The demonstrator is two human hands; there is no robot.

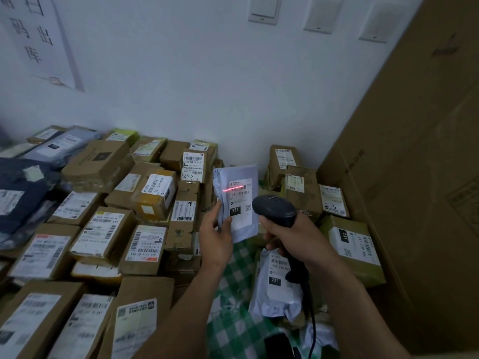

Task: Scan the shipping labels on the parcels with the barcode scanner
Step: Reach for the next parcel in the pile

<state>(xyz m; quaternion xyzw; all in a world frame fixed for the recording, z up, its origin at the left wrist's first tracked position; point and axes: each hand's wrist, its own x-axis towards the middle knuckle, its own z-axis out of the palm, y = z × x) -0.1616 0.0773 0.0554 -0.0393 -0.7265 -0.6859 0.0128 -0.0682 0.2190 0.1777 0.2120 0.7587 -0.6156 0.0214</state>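
Observation:
My left hand (216,233) holds a small pale grey mailer parcel (237,200) upright by its lower left edge, thumb on the front. Its white shipping label (241,200) faces me and reads 231-239-K01. A red scan line crosses the barcode at the label's top. My right hand (287,239) grips the black barcode scanner (274,209), whose head points at the label from the right. The scanner's cable hangs down below my wrist.
Several labelled cardboard parcels (103,229) are piled to the left and behind. Another grey mailer (277,283) lies on the green checked cloth (233,320) under my arms. More boxes (352,239) sit at right, against a tall cardboard carton (414,177). A white wall stands behind.

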